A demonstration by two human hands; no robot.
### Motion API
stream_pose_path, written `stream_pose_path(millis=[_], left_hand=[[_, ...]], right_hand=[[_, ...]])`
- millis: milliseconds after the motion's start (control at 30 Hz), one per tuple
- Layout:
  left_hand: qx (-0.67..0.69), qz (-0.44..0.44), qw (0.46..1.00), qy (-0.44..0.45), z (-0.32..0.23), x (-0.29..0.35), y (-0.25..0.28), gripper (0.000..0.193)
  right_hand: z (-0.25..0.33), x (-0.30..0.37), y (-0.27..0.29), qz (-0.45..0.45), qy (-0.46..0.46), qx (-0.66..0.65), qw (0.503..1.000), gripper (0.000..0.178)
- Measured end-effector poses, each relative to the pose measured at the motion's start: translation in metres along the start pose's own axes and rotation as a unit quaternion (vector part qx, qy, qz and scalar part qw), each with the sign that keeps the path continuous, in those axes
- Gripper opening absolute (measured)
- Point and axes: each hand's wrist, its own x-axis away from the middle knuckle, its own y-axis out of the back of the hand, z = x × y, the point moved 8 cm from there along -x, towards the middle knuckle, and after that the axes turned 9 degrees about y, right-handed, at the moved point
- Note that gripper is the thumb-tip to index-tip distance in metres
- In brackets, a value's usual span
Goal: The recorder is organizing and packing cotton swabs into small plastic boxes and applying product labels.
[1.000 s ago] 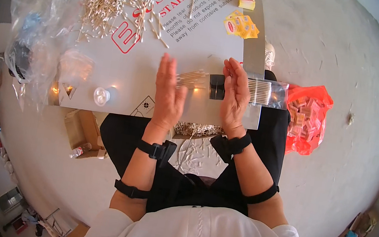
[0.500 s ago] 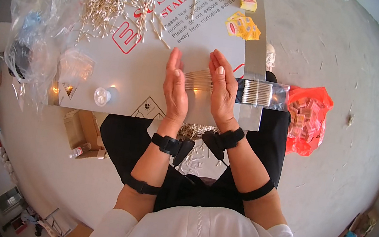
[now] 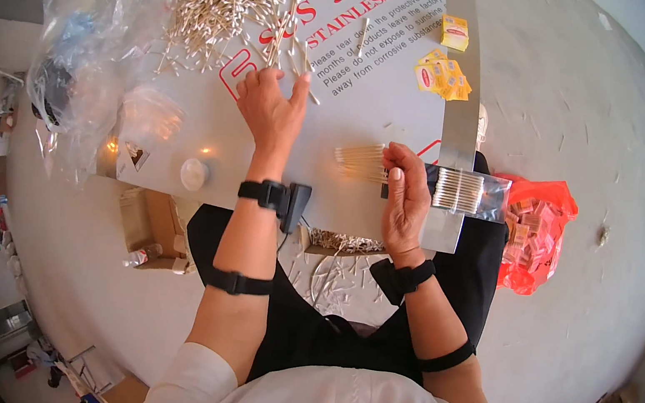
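Left hand (image 3: 272, 109): thumb spread from the curled fingers, nothing visibly grasped, at the near edge of the swab pile.
Swab pile (image 3: 236, 2): loose on the metal-look tabletop (image 3: 299, 189), beyond the left hand and to its left.
Right hand (image 3: 405, 202): fingertips touching the right end of a small swab bundle; whether they pinch it, I cannot tell.
Swab bundle (image 3: 358, 160): flat on the tabletop, fanned slightly, just left of the right fingertips.
Clear packet (image 3: 497, 199): just right of the right hand, a neat row of swabs (image 3: 457, 191) inside.
Red bag (image 3: 519, 280): farther right of the right hand, open, filled with small pink packs (image 3: 535, 231).
Yellow boxes (image 3: 454, 33): beyond the right hand, one apart from a small cluster; contents hidden.
White tub (image 3: 193, 174): nearer the body than the left hand and to its left; contents unclear.
Clear plastic bag (image 3: 91, 13): well left of the left hand, crumpled.
Open carton (image 3: 306, 239): below the table edge, between the forearms, holding many swabs.
Cardboard box (image 3: 136, 216): lower left of the left hand, a bottle (image 3: 143, 255) at its near edge.
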Motion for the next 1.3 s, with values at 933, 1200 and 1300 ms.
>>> stream_pose_path(millis=[933,1200,1300], left_hand=[[0.085,0.112,0.984,-0.113,-0.069,0.002,-0.035,0.023],[-0.029,0.123,0.982,-0.14,-0.099,-0.029,-0.079,0.016],[0.072,0.179,0.946,-0.261,-0.094,-0.023,-0.065,0.012]], right_hand=[[0.001,-0.001,-0.002,0.03,0.016,0.061,0.998,0.024],[0.005,0.0,-0.004,0.029,0.03,0.055,0.998,0.024],[0.006,-0.002,-0.003,0.029,0.034,0.065,0.997,0.023]])
